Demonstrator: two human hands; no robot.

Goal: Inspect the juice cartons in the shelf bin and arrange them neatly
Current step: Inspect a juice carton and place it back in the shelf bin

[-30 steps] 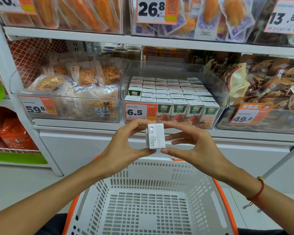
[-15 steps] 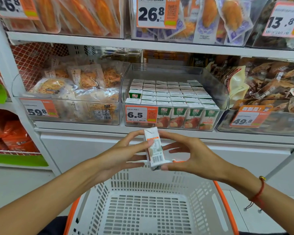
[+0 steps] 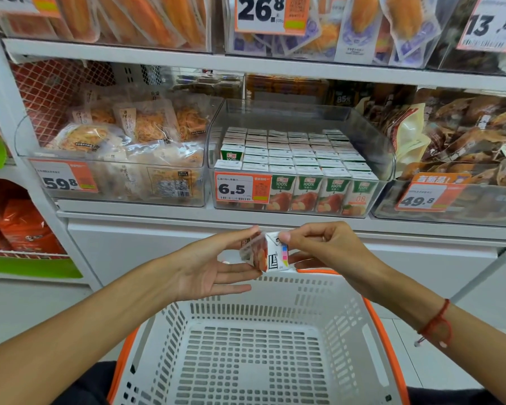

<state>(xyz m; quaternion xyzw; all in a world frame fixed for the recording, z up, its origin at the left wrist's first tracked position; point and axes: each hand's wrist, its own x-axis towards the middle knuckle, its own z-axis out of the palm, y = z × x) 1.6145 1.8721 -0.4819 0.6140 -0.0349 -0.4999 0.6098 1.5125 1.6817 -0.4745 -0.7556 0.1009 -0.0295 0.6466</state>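
A single juice carton (image 3: 268, 254) is held in front of the shelf, above the far rim of the white basket (image 3: 327, 290) and below the clear shelf bin (image 3: 371, 135). It is tilted, one end turned toward the camera, its long axis slanting away and to the left; motion blur hides more. The left hand (image 3: 208, 266) supports it with nearly straight fingers; the right hand (image 3: 327, 248) pinches its upper corner. The other cartons (image 3: 298, 154) stand upright in rows in the bin.
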